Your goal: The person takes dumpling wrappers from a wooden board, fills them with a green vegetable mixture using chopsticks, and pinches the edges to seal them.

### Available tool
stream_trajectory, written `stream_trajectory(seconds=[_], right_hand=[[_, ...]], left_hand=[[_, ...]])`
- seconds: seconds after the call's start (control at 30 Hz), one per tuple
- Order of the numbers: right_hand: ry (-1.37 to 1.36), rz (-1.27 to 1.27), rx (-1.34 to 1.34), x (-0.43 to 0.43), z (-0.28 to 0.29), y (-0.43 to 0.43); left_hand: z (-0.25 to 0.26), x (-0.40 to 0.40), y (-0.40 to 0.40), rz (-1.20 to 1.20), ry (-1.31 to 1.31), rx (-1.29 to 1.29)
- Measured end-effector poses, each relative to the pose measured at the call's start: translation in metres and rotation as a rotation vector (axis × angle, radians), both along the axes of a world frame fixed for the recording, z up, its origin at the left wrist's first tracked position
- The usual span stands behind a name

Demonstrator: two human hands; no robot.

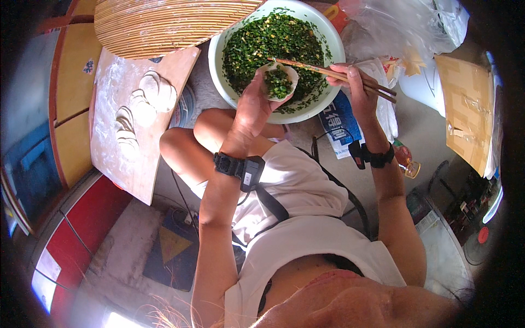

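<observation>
Cupped in my left hand (256,102) is a round dough wrapper (293,80) with a mound of chopped green filling (277,82) on it. My right hand (357,84) grips a pair of wooden chopsticks (332,73). Their tips reach to the far edge of the wrapper. Both hands are above the near part of a large pale green basin (214,67), which holds much more chopped greens with small yellow bits (275,37). On the left, overlapping dough wrappers (158,91) and a second fanned stack of wrappers (127,131) lie on a floured wooden board (107,102).
A round tray of thin reed stalks (172,24) overlaps the board's far end and the basin's rim. Clear plastic bags (393,28), a blue-and-white printed bag (338,123), an oil bottle (406,160) and a cardboard box (465,110) stand or lie to the right. A black cable (357,197) runs beside my lap.
</observation>
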State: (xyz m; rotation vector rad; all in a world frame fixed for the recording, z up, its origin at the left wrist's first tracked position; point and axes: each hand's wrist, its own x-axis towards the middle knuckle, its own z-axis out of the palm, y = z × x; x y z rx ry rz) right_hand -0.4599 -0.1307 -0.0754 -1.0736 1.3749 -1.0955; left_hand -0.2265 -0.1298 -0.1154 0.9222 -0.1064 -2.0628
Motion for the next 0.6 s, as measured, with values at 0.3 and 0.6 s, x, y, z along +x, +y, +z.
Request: stream_trajectory(seconds=[0.3, 0.6], right_hand=[[0.045, -0.096, -0.056, -0.011, -0.004, 0.006], [-0.22, 0.079, 0.299, -0.055, -0.007, 0.003]], left_hand=[[0.0, -0.002, 0.001, -0.04, 0.003, -0.028], [0.015, -0.001, -0.004, -0.087, -0.039, -0.057]])
